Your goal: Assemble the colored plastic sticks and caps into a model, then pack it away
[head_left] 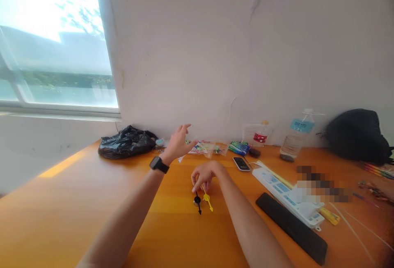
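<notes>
My left hand point(180, 143), with a black watch point(159, 164) on its wrist, reaches over the back of the table. Its thumb and fingers are apart and nothing is in them. Nearest to it are clear plastic bags point(203, 148) of small colourful pieces by the wall. Lower down, my right hand point(207, 174) is bent with its fingers pointing down, closed around the tail ends of a black arrow pointer point(197, 200) and a yellow arrow pointer point(207, 198). Both arrowheads point toward me. A small round metallic piece point(195, 203) shows beside the black pointer, partly covered.
A black plastic bag point(126, 143) lies at the back left. To the right are a phone-like device point(241, 163), a white power strip point(277, 188), a long black bar point(292, 227), two bottles, including a large one point(292, 140), and a black bag point(358, 136). Cables trail at right.
</notes>
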`<control>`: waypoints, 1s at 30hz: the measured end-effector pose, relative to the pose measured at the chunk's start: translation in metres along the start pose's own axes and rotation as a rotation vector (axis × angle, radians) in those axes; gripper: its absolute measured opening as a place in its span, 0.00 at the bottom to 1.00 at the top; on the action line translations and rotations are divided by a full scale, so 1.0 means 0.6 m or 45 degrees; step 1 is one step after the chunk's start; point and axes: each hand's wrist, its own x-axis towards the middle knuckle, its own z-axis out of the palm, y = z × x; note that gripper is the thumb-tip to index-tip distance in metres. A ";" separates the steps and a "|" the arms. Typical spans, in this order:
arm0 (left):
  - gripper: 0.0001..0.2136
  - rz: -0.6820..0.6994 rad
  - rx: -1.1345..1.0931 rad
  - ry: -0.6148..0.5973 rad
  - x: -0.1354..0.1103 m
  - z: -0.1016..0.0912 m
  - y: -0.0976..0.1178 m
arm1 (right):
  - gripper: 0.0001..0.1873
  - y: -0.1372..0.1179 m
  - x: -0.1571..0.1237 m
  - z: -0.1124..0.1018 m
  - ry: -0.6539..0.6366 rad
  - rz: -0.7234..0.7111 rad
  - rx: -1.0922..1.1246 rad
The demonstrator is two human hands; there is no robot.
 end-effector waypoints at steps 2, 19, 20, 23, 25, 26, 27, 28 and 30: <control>0.32 0.006 0.006 -0.002 -0.001 0.001 0.000 | 0.31 0.002 -0.006 0.006 0.008 -0.142 0.068; 0.32 0.154 0.025 0.058 -0.005 0.008 0.023 | 0.17 -0.054 -0.217 -0.055 1.679 -1.194 0.585; 0.32 0.155 0.025 0.056 -0.005 0.008 0.026 | 0.17 -0.060 -0.212 -0.053 1.742 -1.181 0.531; 0.32 0.137 0.022 0.048 -0.007 0.009 0.035 | 0.14 -0.074 -0.197 -0.045 1.796 -1.143 0.326; 0.32 0.106 0.015 0.048 -0.007 0.010 0.039 | 0.11 -0.079 -0.190 -0.039 1.756 -1.114 0.188; 0.32 0.088 0.012 0.050 -0.008 0.010 0.040 | 0.09 -0.081 -0.188 -0.037 1.723 -1.097 0.115; 0.32 0.070 0.009 0.053 -0.008 0.011 0.040 | 0.08 -0.082 -0.187 -0.035 1.690 -1.080 0.045; 0.32 0.054 0.008 0.054 -0.007 0.011 0.040 | 0.07 -0.083 -0.186 -0.033 1.666 -1.065 -0.016; 0.32 0.032 0.014 0.055 -0.007 0.011 0.037 | 0.06 -0.083 -0.188 -0.030 1.643 -1.048 -0.102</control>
